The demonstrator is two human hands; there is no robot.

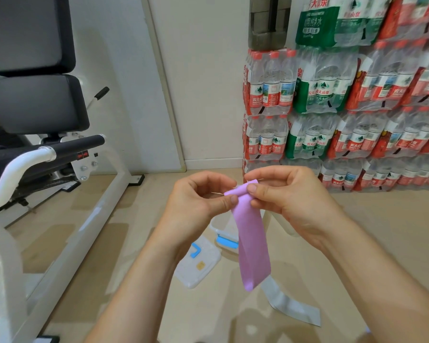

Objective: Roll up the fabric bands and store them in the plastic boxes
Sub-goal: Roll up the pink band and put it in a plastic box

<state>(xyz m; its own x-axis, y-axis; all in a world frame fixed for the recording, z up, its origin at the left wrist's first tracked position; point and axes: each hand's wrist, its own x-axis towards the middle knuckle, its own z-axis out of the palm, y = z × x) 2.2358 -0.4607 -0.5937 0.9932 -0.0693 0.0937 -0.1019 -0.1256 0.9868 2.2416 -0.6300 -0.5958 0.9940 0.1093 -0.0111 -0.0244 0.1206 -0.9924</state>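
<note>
A pink fabric band (252, 241) hangs in the air in front of me, its top end curled into a small roll. My left hand (198, 196) pinches the roll's left side with thumb and fingers. My right hand (287, 194) pinches its right side, thumb on the front. On the floor below stands a clear plastic box (223, 226) with blue clips, partly hidden by the band. Its clear lid (198, 263) with a blue clip lies beside it to the left. A grey fabric band (290, 303) lies flat on the floor at the lower right.
A white-framed exercise machine (47, 154) with black pads fills the left side. Stacked packs of bottled water (344, 100) line the wall at the right. A tan floor (124, 243) lies between them.
</note>
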